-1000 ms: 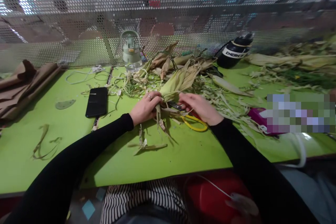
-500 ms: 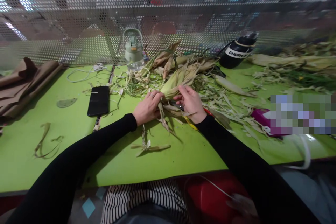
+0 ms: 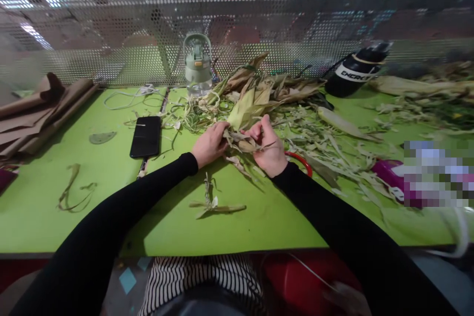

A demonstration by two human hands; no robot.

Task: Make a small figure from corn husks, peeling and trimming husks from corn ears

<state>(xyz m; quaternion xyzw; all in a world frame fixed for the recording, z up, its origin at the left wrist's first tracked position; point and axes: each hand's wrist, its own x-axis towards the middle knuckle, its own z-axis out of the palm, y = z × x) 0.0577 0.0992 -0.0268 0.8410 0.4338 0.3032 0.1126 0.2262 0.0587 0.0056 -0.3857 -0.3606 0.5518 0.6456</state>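
Green table [image 3: 259, 217]: hands (both closed) on corn husk [image 3: 242, 144]

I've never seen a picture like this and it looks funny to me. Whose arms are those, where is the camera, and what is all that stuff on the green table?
The camera sits on a person's head and looks down, so you see their own two arms in black sleeves. The left hand and right hand both hold an ear of corn still wrapped in its husk; the fingers pinch the dry leaves at its near end. On the green table lie torn husk scraps, a black phone, a pale green water bottle, a black bottle lying on its side and folded brown paper. A metal screen with holes stands behind.
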